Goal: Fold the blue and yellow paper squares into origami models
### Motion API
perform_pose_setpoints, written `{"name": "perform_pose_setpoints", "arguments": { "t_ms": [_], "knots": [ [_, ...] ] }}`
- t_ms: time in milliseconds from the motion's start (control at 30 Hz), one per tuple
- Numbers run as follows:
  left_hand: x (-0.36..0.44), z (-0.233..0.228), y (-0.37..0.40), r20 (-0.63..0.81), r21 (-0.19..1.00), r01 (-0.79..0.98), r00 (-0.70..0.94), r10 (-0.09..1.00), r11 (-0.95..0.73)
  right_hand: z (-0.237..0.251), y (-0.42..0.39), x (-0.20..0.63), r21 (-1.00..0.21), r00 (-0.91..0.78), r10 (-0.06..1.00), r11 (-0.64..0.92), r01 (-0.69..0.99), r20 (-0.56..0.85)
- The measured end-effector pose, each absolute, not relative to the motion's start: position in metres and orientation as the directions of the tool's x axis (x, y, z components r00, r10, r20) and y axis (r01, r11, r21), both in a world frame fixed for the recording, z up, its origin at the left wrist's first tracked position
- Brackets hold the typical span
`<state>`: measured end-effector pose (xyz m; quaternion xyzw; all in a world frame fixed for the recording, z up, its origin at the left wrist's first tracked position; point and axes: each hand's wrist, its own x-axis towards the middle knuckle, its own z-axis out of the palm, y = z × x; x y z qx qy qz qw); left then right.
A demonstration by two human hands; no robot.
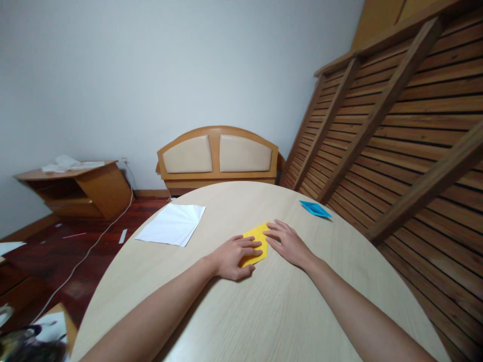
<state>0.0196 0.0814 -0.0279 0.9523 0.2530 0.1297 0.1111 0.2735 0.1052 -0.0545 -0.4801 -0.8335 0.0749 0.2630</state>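
Head view: both hands flat on the round table (264, 311), pressing a yellow paper (258, 241) that lies at the centre, just ahead of the person. Left hand (234, 256) covers the paper's 8 o'clock side, fingers spread over it, thumb tucked on the table; grip is flat and open, pinning the paper, not pinching it. Right hand (289, 244) sits at the paper's 3 o'clock edge, fingertips touching it, palm down, grip open too.

The yellow paper is no plain sheet: it shows angled edges and a point toward 12 o'clock, so some folds look made already. Judgement: mid-way, creases being flattened; final shape not reached as far as can be seen, fold count hidden under the hands.

A blue folded paper (315, 208) lies at 1 o'clock, well apart from the hands, looks finished or set aside. White sheets (171, 223) lie at 10 o'clock, flat, untouched.

Beyond the table: wooden headboard (217, 156) at 12 o'clock against the wall, slatted bed frame (396, 115) leaning at 2 o'clock, low cabinet (75, 188) at 10 o'clock.
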Motion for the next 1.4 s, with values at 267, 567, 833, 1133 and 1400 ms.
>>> {"name": "perform_pose_setpoints", "arguments": {
  "t_ms": [267, 567, 833, 1133, 1400],
  "knots": [
    [0.019, -0.033, 0.085, 0.279, 0.326, 0.427, 0.809, 0.517, -0.843, -0.051, 0.102, 0.271, -0.417, -0.465, 0.805, 0.59, 0.691, 0.368],
    [0.023, -0.031, 0.084, 0.301, 0.353, 0.46, 0.768, 0.564, -0.815, -0.038, 0.093, 0.264, -0.416, -0.607, 0.687, 0.725, 0.548, 0.399],
    [0.022, -0.034, 0.085, 0.321, 0.341, 0.521, 0.718, 0.617, -0.783, -0.04, 0.095, 0.266, -0.413, -0.594, 0.706, 0.708, 0.573, 0.387],
    [0.018, -0.029, 0.085, 0.262, 0.3, 0.578, 0.715, 0.648, -0.759, -0.037, 0.093, 0.269, -0.445, -0.563, 0.746, 0.665, 0.6, 0.356],
    [0.021, -0.028, 0.085, 0.271, 0.291, 0.666, 0.632, 0.726, -0.688, -0.04, 0.094, 0.268, -0.414, -0.57, 0.729, 0.684, 0.601, 0.378]
  ]
}}
